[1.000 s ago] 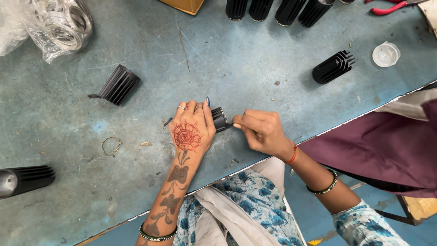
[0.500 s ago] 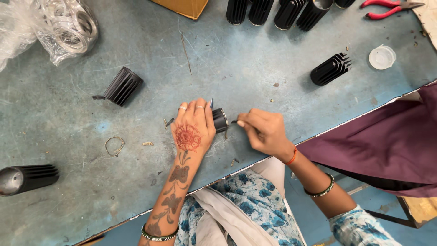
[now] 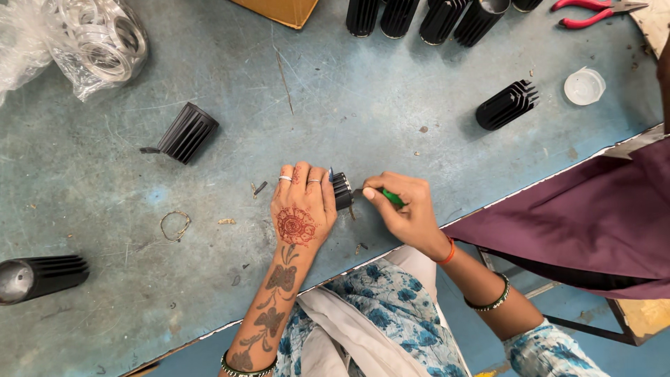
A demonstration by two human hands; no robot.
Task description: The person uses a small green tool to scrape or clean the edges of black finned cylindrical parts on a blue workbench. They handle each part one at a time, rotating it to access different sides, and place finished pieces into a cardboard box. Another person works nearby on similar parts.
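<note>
My left hand (image 3: 301, 208), marked with a red-brown pattern, lies over a black finned cylinder (image 3: 342, 190) and presses it onto the blue-grey table (image 3: 349, 105); only the cylinder's right end shows. My right hand (image 3: 403, 209) is closed around a green-handled screwdriver (image 3: 391, 197), whose tip points left into the cylinder's end.
More black finned cylinders lie around: one at upper left (image 3: 185, 132), one at the left edge (image 3: 42, 277), one at right (image 3: 508, 105), several along the top (image 3: 426, 15). Red pliers (image 3: 593, 12), a small white cap (image 3: 583, 86), a plastic bag of clear rings (image 3: 98, 42), purple cloth (image 3: 579, 216).
Both hands stay on the same cylinder and tool. The view has drifted slightly, and the green handle now shows more between my right fingers.
</note>
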